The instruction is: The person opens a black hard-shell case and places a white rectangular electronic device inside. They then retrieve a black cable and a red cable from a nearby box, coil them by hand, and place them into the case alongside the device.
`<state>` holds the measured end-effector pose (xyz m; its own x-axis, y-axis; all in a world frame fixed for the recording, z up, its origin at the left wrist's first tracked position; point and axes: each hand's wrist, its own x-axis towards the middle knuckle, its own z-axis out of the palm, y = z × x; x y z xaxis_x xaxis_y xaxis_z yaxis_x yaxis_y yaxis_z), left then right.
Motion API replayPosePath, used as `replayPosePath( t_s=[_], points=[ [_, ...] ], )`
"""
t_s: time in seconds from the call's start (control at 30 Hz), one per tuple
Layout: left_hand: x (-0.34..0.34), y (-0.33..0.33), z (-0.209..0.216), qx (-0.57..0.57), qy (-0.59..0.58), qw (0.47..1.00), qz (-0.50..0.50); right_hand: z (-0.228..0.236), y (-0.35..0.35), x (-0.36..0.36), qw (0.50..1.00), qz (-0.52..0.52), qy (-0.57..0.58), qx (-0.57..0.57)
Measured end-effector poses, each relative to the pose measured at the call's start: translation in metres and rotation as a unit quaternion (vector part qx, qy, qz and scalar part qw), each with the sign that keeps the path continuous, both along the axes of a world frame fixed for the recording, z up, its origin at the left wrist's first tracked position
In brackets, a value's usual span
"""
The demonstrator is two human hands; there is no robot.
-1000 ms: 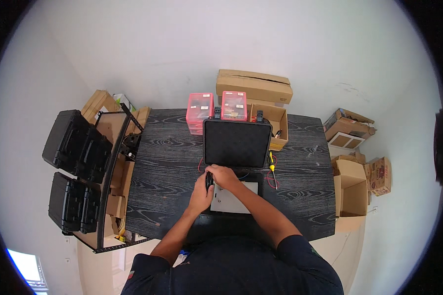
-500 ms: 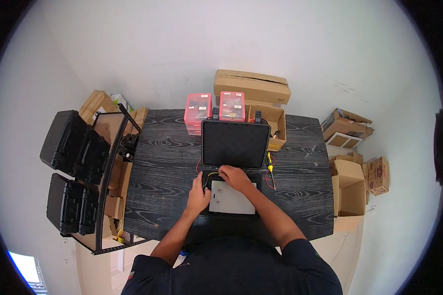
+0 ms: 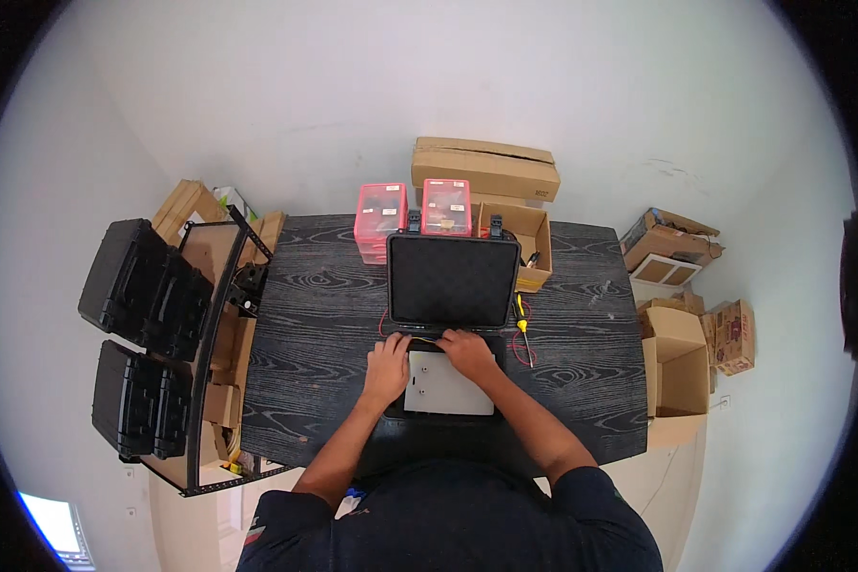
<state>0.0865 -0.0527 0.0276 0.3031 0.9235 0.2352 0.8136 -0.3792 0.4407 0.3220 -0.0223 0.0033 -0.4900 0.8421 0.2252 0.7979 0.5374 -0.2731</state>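
Note:
A black hard case stands open on the table, its foam-lined lid (image 3: pixel 453 281) raised at the far side. In its base lies a light grey flat panel (image 3: pixel 451 389) with a few small fittings near its left edge. A thin yellow wire (image 3: pixel 424 338) runs along the panel's far edge, between my two hands. My left hand (image 3: pixel 386 370) is at the case's far left corner, fingers closed on the wire's left end. My right hand (image 3: pixel 468 355) pinches the wire farther right, over the panel's far edge. The fingertips are small and partly hidden.
A yellow-handled screwdriver (image 3: pixel 520 319) and a red wire (image 3: pixel 517 353) lie right of the case. Behind it stand pink-framed clear drawer boxes (image 3: pixel 381 214) and an open cardboard box (image 3: pixel 534 229). More black cases (image 3: pixel 129 286) sit on a left-hand rack; cardboard boxes (image 3: pixel 682 372) are at the right.
My left hand has turned and moved up and in towards the wire. My right hand has shifted slightly right and down. The wire's arch has flattened into a nearly straight line.

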Motion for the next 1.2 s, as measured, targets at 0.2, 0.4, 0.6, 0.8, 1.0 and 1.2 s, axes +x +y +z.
replayPosePath(
  t_s=[0.2, 0.4, 0.6, 0.8, 1.0, 1.2],
  points=[
    [0.002, 0.007, -0.004, 0.020, 0.105, 0.994, -0.013, 0.005, -0.017, 0.018, 0.995, -0.003, -0.075, 0.061],
    [0.011, 0.018, -0.018, -0.032, 0.095, 0.995, 0.008, -0.006, -0.006, 0.036, 0.996, -0.063, -0.015, 0.054],
    [0.015, 0.006, -0.029, 0.002, 0.019, 0.998, 0.062, -0.007, -0.008, 0.036, 0.996, -0.074, 0.022, 0.041],
    [0.014, 0.003, -0.027, 0.041, 0.080, 0.995, 0.044, -0.007, -0.026, 0.050, 0.996, -0.023, 0.031, 0.086],
    [0.017, 0.007, -0.018, 0.056, 0.093, 0.994, 0.014, -0.011, -0.021, 0.047, 0.993, -0.076, 0.081, 0.043],
    [0.023, 0.019, 0.010, 0.010, 0.200, 0.979, -0.041, -0.003, -0.015, 0.036, 0.998, -0.057, -0.017, -0.023]
  ],
)
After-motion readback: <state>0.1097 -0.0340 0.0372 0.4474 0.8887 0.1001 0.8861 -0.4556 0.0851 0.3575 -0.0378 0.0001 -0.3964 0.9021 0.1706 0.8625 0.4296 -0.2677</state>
